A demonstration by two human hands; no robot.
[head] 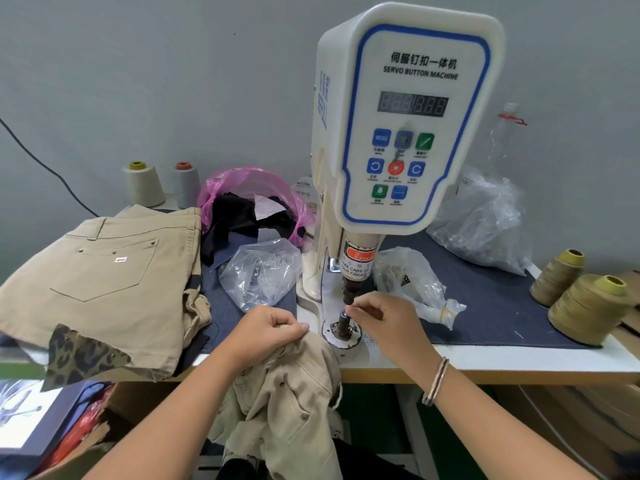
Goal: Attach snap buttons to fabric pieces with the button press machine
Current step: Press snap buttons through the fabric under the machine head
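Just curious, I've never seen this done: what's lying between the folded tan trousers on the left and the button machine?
In the head view, a clear plastic bag lies on the denim mat between the trousers and the machine.

Right hand (377, 315) pinching snap button (347, 310) at lower die (342, 325), left hand (270, 329) gripping khaki garment (294, 393) beside button machine (408, 133)

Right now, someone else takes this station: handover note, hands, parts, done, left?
Left hand grips the khaki garment bunched at the table edge, beside the lower die.
Right hand pinches a small snap part at the top of the die, under the press head.
Fabric is not yet over the die; no press made on this spot.
Left: seat the part, lay fabric, clear fingers, press.
Folded khaki pile lies left.
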